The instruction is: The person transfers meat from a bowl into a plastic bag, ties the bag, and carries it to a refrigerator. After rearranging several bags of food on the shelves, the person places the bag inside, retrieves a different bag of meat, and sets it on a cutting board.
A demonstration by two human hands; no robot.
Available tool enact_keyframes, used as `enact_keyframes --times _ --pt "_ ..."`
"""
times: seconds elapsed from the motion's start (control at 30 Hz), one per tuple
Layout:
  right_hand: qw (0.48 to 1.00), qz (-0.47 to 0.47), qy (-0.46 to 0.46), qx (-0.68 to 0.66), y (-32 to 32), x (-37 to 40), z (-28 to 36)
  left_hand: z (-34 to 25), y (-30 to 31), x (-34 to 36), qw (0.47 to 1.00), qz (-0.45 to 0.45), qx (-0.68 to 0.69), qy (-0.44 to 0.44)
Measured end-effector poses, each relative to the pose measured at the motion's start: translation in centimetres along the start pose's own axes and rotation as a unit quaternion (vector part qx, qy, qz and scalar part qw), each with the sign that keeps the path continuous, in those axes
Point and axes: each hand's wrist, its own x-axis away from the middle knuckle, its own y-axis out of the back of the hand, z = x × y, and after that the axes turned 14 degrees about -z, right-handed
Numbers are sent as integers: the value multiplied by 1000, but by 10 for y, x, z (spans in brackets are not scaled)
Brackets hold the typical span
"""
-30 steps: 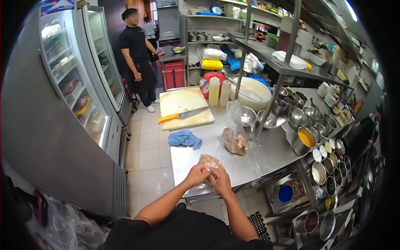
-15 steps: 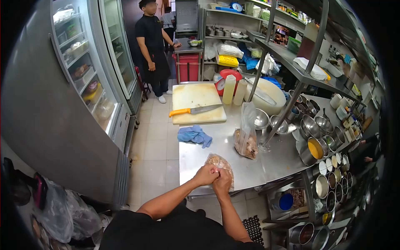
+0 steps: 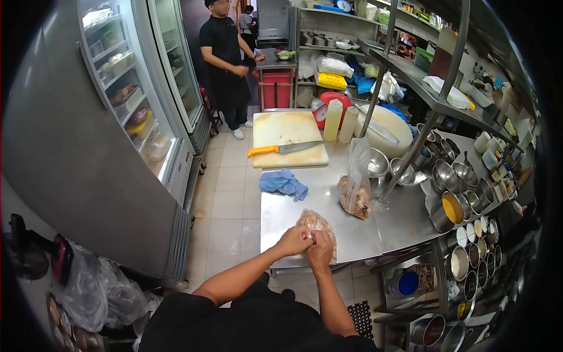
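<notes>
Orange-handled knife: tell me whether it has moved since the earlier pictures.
No: against the cutting board, the knife keeps its place, its handle jutting slightly past the left edge.

Glossy smooth metal table (image 3: pixel 280 220), matt cloth (image 3: pixel 284 183), shiny plastic bag (image 3: pixel 317 220)

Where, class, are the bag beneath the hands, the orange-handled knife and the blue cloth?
Bag (image 3: pixel 317 221): head view, exposed upper part.
Orange-handled knife (image 3: pixel 287 148): head view, blade near the handle.
Blue cloth (image 3: pixel 284 183): head view, middle of its folds.

Bag (image 3: pixel 317 219) at near end of table (image 3: pixel 402 223), cloth (image 3: pixel 284 183) behind, upright bag (image 3: pixel 355 188) right of cloth, knife (image 3: pixel 290 147) on board (image 3: pixel 287 126)
</notes>
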Motion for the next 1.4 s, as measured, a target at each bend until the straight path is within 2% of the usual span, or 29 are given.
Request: enact_keyframes --times 0.1,0.23,0.33,0.43,0.5,0.53,0.6,0.63,0.7,0.77,0.83,0.9,0.97,1.03,1.07,1.13,1.17,1.23,1.27,1.33,1.37,1.4 --pt "999 -15 29 -1 -5 -1 -2 -4 1 -1 996 -10 -75 -37" --pt "999 -28 30 12 -7 -6 3 -19 7 -4 995 5 -83 -56" --pt "999 -3 12 32 -3 -8 5 -20 8 -3 994 19 -102 -41" --pt "999 45 -8 -5 7 -20 11 -5 6 -8 998 13 -39 -37" --pt "989 138 -46 -29 23 -26 17 5 3 -6 999 -1 39 8" --pt "990 126 -61 -19 26 -24 11 17 -2 -7 999 20 34 8" --pt "981 182 36 -56 31 -16 -16 42 -11 -6 994 -46 83 -53" --pt "961 266 24 -80 37 -20 -30 45 -13 -3 993 -45 88 -63" --pt "938 265 -159 -159 41 -29 -44 52 -12 -2 993 -50 90 -65" --pt "891 181 -295 -294 57 -67 -25 53 -11 -1 992 -57 98 -48" --pt "886 68 -318 -332 68 -106 -5 50 -13 -2 992 -47 113 -13" --pt "887 18 -331 -322 74 -129 7 41 -14 -3 991 -49 126 -4" --pt "891 18 -319 -322 70 -131 0 41 -15 -4 992 -61 110 -28" --pt "924 70 -287 -241 72 -122 14 36 -16 -5 994 -80 64 -44" --pt "948 105 -240 -180 66 -108 8 28 -14 -4 994 -92 40 -48" --pt "979 138 -124 -88 50 -64 -25 3 -2 0 998 -58 4 -19" --pt "993 109 -31 -30 46 -48 -19 1 0 1 998 -62 20 -25" --pt "996 80 25 -2 40 -29 -3 -1 1 4 997 -63 37 -18" --pt "997 69 17 24 39 -21 2 -2 1 5 998 -59 37 -4" --pt "996 63 -5 63 40 -17 16 -2 1 6 991 -104 -1 -78" --pt "996 76 -28 44 38 -14 14 -2 2 5 989 -96 -6 -115" --pt "996 69 -23 43 35 -14 12 2 3 3 989 -96 -7 -114"
